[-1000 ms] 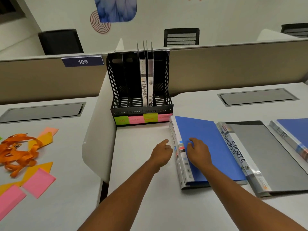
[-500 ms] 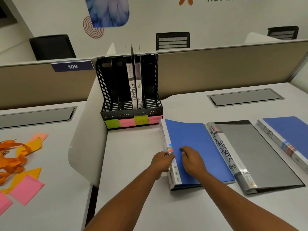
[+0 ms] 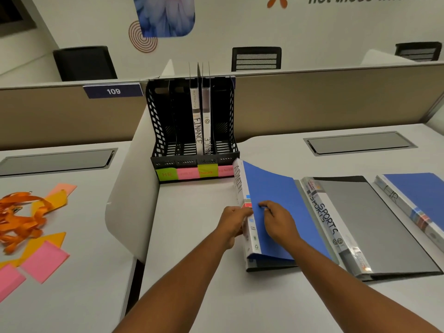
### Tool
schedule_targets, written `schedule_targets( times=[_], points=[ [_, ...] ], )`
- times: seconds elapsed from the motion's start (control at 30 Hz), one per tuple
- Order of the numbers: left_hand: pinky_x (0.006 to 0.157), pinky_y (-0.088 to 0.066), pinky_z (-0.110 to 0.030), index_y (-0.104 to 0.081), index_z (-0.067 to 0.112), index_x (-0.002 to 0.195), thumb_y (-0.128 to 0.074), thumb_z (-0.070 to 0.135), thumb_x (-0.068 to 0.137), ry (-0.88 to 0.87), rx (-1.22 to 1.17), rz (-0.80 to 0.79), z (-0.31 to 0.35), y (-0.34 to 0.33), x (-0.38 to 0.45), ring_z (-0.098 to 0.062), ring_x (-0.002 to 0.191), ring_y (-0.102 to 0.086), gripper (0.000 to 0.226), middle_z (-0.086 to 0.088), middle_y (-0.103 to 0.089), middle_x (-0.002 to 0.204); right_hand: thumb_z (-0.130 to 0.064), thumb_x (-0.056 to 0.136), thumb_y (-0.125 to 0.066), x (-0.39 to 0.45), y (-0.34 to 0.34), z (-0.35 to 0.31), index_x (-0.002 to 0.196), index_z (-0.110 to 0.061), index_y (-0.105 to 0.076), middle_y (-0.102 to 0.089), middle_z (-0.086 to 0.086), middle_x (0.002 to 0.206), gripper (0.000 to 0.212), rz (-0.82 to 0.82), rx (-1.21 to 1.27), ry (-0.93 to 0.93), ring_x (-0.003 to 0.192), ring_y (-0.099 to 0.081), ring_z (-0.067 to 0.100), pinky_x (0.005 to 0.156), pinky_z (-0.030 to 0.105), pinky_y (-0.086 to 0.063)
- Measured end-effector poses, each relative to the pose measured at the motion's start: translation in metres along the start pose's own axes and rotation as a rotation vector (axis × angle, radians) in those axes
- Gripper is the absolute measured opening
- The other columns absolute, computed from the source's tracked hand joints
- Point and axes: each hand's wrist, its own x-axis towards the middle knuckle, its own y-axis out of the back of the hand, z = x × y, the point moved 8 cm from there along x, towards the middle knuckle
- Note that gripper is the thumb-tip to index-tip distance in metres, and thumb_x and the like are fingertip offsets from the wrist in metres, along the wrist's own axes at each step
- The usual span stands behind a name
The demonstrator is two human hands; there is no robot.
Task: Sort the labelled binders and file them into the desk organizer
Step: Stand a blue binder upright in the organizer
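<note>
A blue binder with ADMIN on its white spine is tilted up off the desk on its left edge. My left hand grips the spine from the left; my right hand pinches the blue cover near the spine. A grey binder marked SPORTS lies flat to the right, and a blue binder marked HR lies at the far right. The black desk organizer stands behind, with two FINANCE binders upright in its third slot. Coloured labels run along its front.
A white curved divider separates this desk from the left one, where pink and orange sticky notes and orange lanyards lie. Grey cable hatches are set into both desks. A beige partition runs behind the organizer.
My left hand has closed onto the ADMIN binder's spine, and both hands have lifted its spine side off the desk. The camera has moved closer.
</note>
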Motion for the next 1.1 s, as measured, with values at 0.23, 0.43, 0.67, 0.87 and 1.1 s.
schedule_targets(
  times=[0.23,0.43,0.67,0.87,1.1],
  points=[
    [0.072,-0.061,-0.032,-0.062,0.023,0.122,-0.073,0.031,0.087,-0.157,-0.031,-0.085,0.025,-0.008,-0.018,-0.022,0.097,-0.071,0.037,-0.002,-0.068,0.119,-0.033,0.100,-0.054,0.012,0.032,-0.023,0.127,-0.017,-0.061,-0.062,0.006,0.125,0.033,0.118,0.076,-0.029,0.116,-0.059,0.023,0.095,0.038,-0.050],
    [0.078,-0.056,-0.025,-0.067,0.034,0.111,-0.074,0.030,0.088,-0.309,-0.078,-0.153,0.055,-0.011,-0.043,-0.013,0.098,-0.072,0.025,0.011,-0.076,0.103,-0.070,0.082,-0.059,0.013,0.051,-0.077,0.146,-0.020,-0.040,-0.042,0.008,0.146,0.083,0.231,0.005,-0.022,0.136,-0.039,0.030,0.110,0.050,-0.038],
    [0.077,-0.055,-0.015,-0.061,0.025,0.124,-0.066,0.006,0.092,-0.474,-0.103,-0.164,0.085,0.015,-0.066,0.004,0.093,-0.069,0.037,0.019,-0.072,0.101,-0.068,0.075,-0.068,0.011,0.041,-0.142,0.157,-0.021,-0.005,-0.010,0.009,0.164,0.114,0.215,-0.110,-0.010,0.146,-0.021,0.038,0.112,0.058,-0.031],
    [0.088,-0.057,-0.028,-0.060,0.020,0.133,-0.069,0.007,0.090,-0.560,-0.077,-0.114,0.094,0.055,-0.085,-0.008,0.103,-0.069,0.046,0.012,-0.072,0.112,-0.038,0.085,-0.065,-0.007,0.021,-0.188,0.158,-0.014,-0.006,-0.018,0.010,0.163,0.096,0.284,-0.115,0.108,0.143,-0.028,0.037,0.111,0.053,-0.034],
    [0.099,-0.053,-0.042,-0.052,0.018,0.140,-0.069,0.007,0.088,-0.556,0.041,-0.233,0.099,0.067,-0.102,-0.017,0.115,-0.065,0.055,0.000,-0.069,0.124,-0.032,0.082,-0.064,-0.036,0.021,-0.202,0.151,-0.021,-0.023,-0.048,0.001,0.144,0.081,0.394,0.104,0.187,0.125,-0.051,0.021,0.098,0.046,-0.053]
  ],
)
